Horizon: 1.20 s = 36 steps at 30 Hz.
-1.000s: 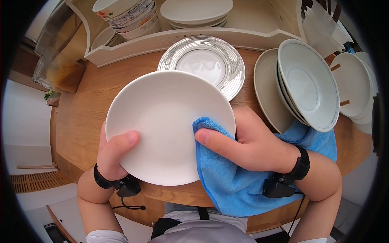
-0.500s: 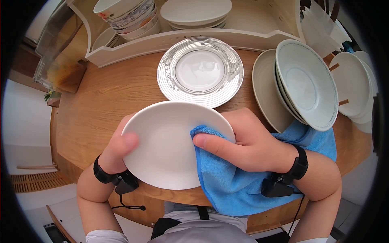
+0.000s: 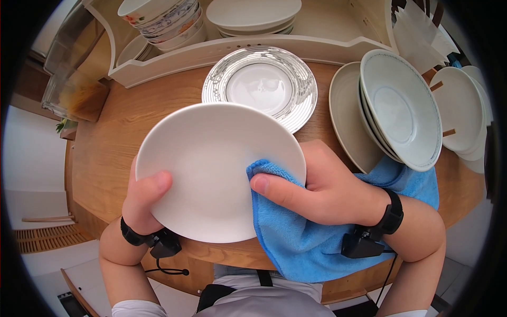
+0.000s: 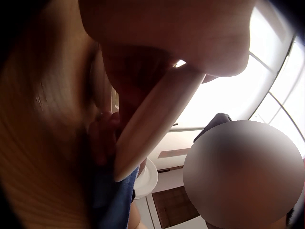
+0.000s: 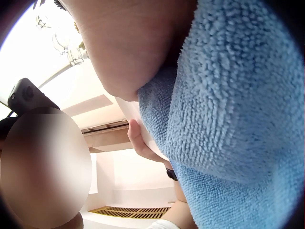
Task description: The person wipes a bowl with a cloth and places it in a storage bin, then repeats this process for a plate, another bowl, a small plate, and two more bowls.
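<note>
A plain white plate [image 3: 211,169] is held up between both hands, tilted, over the table's front edge. The left hand [image 3: 145,198] grips its left rim, thumb on the face and the other fingers hidden behind. At the right rim the right hand [image 3: 332,190] pinches the plate through a blue cloth [image 3: 290,238], its thumb lying on the cloth's folded edge. The left wrist view shows the plate [image 4: 159,124] edge-on in the left hand [image 4: 167,38]. In the right wrist view the cloth [image 5: 238,114] hangs beside the right hand [image 5: 133,43].
Behind the held plate lies a silver-patterned plate [image 3: 261,87] on the wooden table [image 3: 111,153]. Stacked bowls [image 3: 402,111] lean over a larger plate [image 3: 346,116] at the right. A cream shelf [image 3: 237,47] with bowls and plates stands at the back, a clear container [image 3: 79,95] back left.
The held plate tipped toward the body, then came back up to face the camera more fully. The left thumb shifted slightly down and left; the right hand keeps its hold on cloth and rim.
</note>
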Each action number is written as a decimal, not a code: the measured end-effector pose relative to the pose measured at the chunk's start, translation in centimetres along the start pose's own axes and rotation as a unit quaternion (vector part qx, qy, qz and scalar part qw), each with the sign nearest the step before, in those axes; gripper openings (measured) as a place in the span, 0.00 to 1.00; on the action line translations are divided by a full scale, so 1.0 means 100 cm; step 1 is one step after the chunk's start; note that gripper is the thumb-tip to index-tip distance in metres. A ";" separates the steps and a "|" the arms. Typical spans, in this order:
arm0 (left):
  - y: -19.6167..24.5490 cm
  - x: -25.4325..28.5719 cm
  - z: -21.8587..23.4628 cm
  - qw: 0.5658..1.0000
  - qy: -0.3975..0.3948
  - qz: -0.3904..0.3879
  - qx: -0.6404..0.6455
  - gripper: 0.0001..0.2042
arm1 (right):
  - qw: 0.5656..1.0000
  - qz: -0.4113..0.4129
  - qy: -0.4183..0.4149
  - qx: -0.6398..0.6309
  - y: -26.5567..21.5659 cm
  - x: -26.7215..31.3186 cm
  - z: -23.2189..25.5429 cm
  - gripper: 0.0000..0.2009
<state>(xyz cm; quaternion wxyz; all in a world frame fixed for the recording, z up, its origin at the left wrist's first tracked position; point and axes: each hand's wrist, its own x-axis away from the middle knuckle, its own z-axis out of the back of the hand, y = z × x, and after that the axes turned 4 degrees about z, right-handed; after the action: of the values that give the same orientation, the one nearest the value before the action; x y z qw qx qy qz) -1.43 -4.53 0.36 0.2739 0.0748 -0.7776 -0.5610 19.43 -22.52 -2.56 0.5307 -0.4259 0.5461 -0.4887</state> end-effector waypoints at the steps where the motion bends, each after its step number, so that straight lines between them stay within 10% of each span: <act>1: 0.000 0.000 0.000 1.000 0.001 -0.005 0.018 0.38 | 1.000 0.000 0.000 0.000 0.000 0.000 0.000 0.15; 36: -0.001 0.004 -0.001 0.997 -0.001 -0.010 -0.072 0.37 | 0.999 0.037 0.029 0.018 0.004 -0.001 -0.004 0.16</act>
<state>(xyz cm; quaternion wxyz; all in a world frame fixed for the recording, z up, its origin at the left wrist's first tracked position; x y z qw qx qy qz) -1.72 -4.76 0.43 0.2717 0.0619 -0.7350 -0.6182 19.02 -22.32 -2.99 0.5398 -0.3814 0.5675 -0.4911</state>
